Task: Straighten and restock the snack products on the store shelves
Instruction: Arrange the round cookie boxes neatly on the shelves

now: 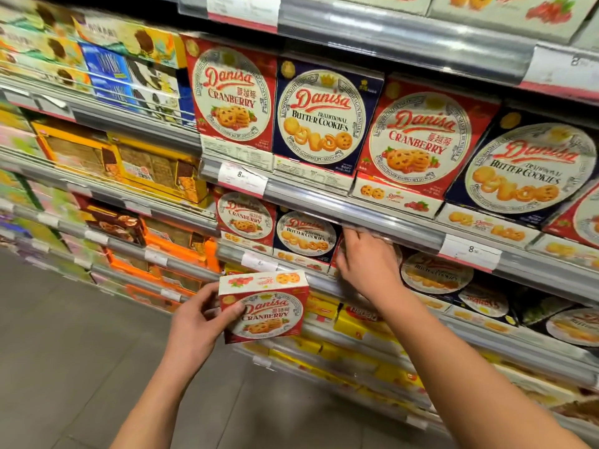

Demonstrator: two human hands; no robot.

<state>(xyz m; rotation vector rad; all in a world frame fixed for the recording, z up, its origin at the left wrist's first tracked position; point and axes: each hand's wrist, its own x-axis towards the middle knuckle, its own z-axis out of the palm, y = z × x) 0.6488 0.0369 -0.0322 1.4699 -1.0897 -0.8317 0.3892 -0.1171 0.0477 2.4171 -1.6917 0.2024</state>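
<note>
The person stands close to the shelves with both arms out. Their left hand (197,322) grips a small red Danisa cranberry box (264,307) by its left edge, thumb curled across the front, and holds it in the air in front of the shelf edge (291,277), clear of the other stock. The right hand (366,257) reaches under the rail of the shelf above, fingers curled onto a red box (337,254) that is mostly hidden behind the hand; it sits just right of a small blue butter cookies box (306,236) and a small cranberry box (244,217). One level up stand four large boxes in a row, starting with a large cranberry box (231,98) beside a large butter cookies box (324,115). White price tags (241,178) hang on the rails.
</note>
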